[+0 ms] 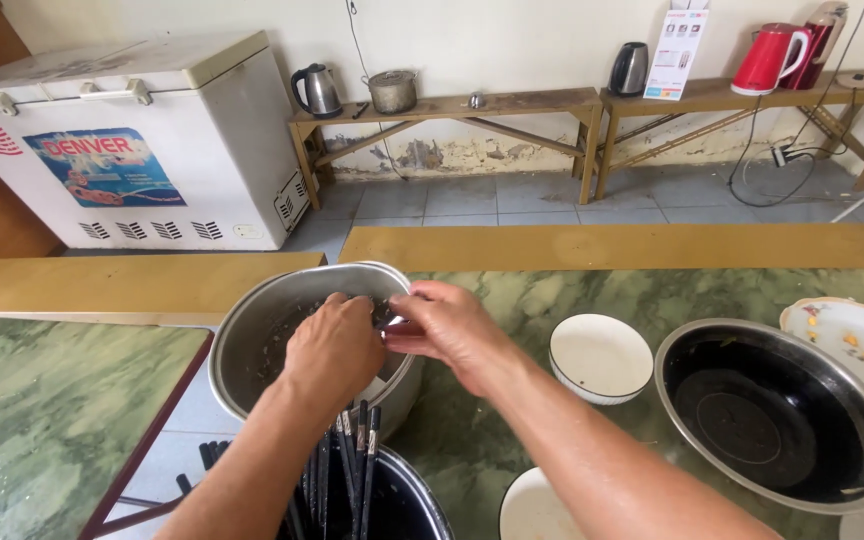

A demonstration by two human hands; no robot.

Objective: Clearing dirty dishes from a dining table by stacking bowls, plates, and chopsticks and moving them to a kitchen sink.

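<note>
While both hands work over the metal pot [252, 330] that sits at the left edge of the green marbled desk [572, 300], the left hand [332, 345] is curled with its fingers dipping inside the pot, though I cannot tell what, if anything, they pinch. The right hand [452, 330] reaches in from the other side, its fingertips closed on a small pale object at the pot's rim, too small to make out, and the 2 hands nearly touch there. Just below the pot, at the near edge of the desk, a bundle of dark chopsticks [347, 470] stands upright in a dark round container [407, 505]. To the right of the right hand lies a white bowl [600, 358], then a big steel basin [777, 410] with a dark inside, and a patterned plate [852, 345] at the far right edge. Another white dish [532, 510] peeks in at the near edge. Across the tiled floor, a white chest freezer [122, 140] stands against the wall, with kettles on wooden shelves: a steel kettle [317, 92], a dark one [630, 68] and a red one [767, 58].
</note>
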